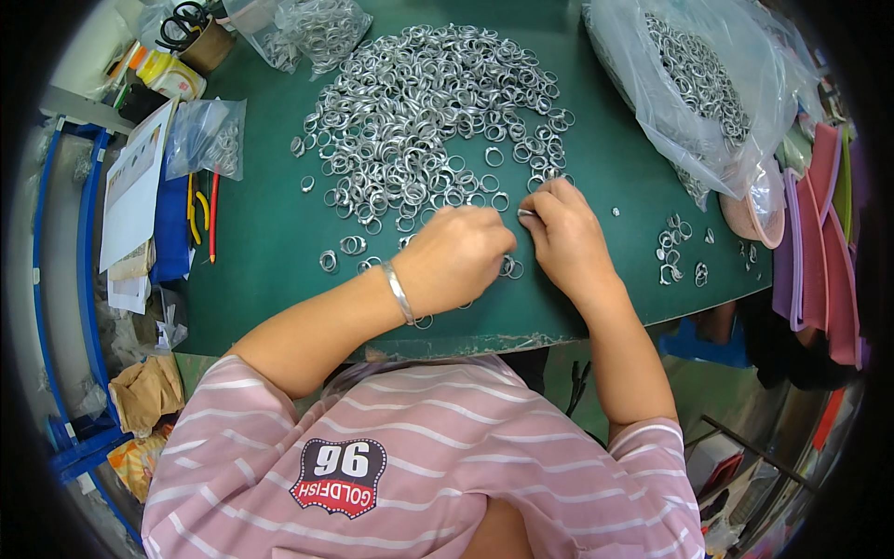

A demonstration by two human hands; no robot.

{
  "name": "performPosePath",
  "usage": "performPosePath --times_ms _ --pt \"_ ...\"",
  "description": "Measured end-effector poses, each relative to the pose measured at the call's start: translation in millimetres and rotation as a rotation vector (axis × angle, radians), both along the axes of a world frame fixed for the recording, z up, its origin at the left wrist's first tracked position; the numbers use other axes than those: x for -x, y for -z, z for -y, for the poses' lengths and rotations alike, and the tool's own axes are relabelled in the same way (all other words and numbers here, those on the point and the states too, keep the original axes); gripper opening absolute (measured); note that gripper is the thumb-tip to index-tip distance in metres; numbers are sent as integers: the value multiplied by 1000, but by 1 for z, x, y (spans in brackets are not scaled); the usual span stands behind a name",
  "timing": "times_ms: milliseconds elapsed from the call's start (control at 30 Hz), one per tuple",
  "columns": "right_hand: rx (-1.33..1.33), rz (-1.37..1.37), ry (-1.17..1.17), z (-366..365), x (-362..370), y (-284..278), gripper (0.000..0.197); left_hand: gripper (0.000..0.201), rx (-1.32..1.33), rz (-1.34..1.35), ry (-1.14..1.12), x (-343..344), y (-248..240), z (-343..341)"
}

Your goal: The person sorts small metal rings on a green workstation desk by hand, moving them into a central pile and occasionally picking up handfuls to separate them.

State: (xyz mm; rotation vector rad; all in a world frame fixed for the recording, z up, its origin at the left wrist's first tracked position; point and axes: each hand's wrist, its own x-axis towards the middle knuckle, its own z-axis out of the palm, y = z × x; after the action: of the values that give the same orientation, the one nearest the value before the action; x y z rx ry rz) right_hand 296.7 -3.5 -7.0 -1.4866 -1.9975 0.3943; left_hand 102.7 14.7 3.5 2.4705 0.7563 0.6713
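Observation:
A large heap of silver-coloured metal rings [419, 107] spreads over the green table in front of me. At its near edge my right hand [566, 235] pinches one ring [526, 212] between thumb and fingers. Close beside it on the left, my left hand [454, 250] is closed, its fingers curled and somewhat blurred. What those left fingers hold, if anything, is hidden. Loose rings [353, 245] lie around the left hand and wrist, a few partly covered by them. Right of the right hand is a small separate group of rings [670, 244].
A big clear plastic bag of rings [694, 79] stands at the far right, near a pink basket [759, 210]. Smaller plastic bags [321, 33] lie at the back. Yellow-handled pliers [197, 210], a red pen [214, 219] and papers [135, 191] line the left side.

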Motion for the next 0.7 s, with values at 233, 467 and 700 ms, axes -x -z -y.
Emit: performPosePath --times_ms 233,467,700 --pt "27 82 -39 -8 22 -8 20 11 22 61 -200 43 -28 -7" --pt "110 44 -139 7 6 -14 16 12 34 14 -279 84 -20 17" --pt "7 -5 12 1 25 -7 17 14 -123 82 -330 95 -2 18"
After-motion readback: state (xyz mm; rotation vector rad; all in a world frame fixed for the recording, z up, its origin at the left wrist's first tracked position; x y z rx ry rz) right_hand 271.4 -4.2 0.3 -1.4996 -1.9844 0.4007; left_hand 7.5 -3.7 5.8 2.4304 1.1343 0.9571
